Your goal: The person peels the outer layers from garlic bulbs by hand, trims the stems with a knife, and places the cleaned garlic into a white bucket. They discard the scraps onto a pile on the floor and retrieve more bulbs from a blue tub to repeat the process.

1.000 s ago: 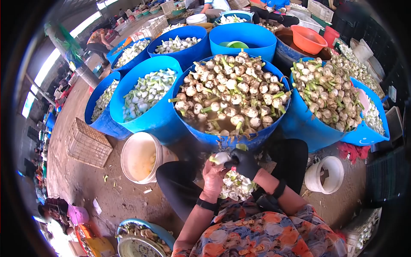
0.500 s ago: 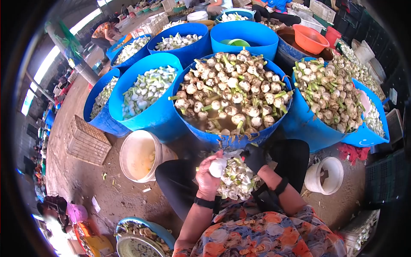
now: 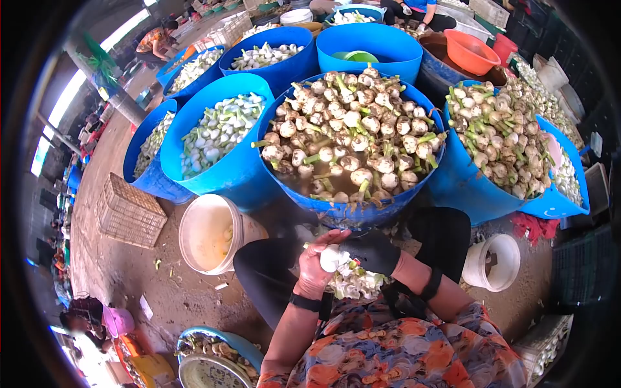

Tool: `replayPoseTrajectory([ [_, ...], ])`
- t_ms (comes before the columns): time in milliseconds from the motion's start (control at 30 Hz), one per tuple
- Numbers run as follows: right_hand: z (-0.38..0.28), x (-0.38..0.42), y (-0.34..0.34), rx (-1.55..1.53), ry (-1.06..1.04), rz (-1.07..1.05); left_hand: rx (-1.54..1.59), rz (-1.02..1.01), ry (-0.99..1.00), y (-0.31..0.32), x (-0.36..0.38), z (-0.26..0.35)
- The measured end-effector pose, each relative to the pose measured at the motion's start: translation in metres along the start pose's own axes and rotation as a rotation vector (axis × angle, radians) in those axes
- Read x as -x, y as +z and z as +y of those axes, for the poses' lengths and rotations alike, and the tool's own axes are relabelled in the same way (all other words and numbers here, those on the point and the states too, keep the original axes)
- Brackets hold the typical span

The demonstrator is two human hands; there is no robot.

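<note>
My bare left hand (image 3: 314, 265) is closed around a peeled white garlic bulb (image 3: 331, 258) above my lap. Against the bulb's right side, my right hand (image 3: 374, 251) in a black glove is curled closed. A small reddish bit shows beneath its fingers, too little to name. Below both hands lies a heap of garlic peelings (image 3: 357, 284), partly covered by them. Just beyond my knees stands a big blue tub (image 3: 362, 216) of muddy garlic bulbs (image 3: 356, 136) with green stems, sitting in brown water.
Left of that tub, a light-blue tub (image 3: 169, 152) holds clean white bulbs. Another blue tub (image 3: 462, 187), piled with unwashed garlic, stands to the right. White buckets (image 3: 249, 233) flank my knees, and a woven crate (image 3: 129, 213) sits left. Other people work farther back.
My gloved right hand has moved left to meet the bulb and now covers more of the peelings. My left hand keeps the bulb, turned slightly. The view has shifted a little.
</note>
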State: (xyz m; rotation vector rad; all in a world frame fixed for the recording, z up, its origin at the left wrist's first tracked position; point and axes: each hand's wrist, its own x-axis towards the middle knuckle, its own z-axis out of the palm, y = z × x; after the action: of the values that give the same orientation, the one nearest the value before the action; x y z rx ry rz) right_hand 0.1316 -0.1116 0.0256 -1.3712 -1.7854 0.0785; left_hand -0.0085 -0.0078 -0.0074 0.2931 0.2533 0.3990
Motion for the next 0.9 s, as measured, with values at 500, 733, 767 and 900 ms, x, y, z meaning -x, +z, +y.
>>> replayPoseTrajectory([
  [500, 0.019, 0.035, 0.008, 0.183, 0.52, -0.793, 0.14, 0.323, -0.128, -0.013, -0.029, 0.028],
  [733, 0.053, -0.05, -0.024, 0.051, 0.664, -0.259, 0.198, 0.111, 0.575, 0.07, -0.048, 0.192],
  [767, 0.067, -0.065, -0.021, 0.027, 0.693, -0.167, 0.196, 0.107, 0.578, 0.062, -0.052, 0.193],
  [900, 0.134, -0.107, 0.021, 0.218, 0.729, -0.425, -0.029, 0.043, 0.252, 0.013, -0.055, 0.148],
])
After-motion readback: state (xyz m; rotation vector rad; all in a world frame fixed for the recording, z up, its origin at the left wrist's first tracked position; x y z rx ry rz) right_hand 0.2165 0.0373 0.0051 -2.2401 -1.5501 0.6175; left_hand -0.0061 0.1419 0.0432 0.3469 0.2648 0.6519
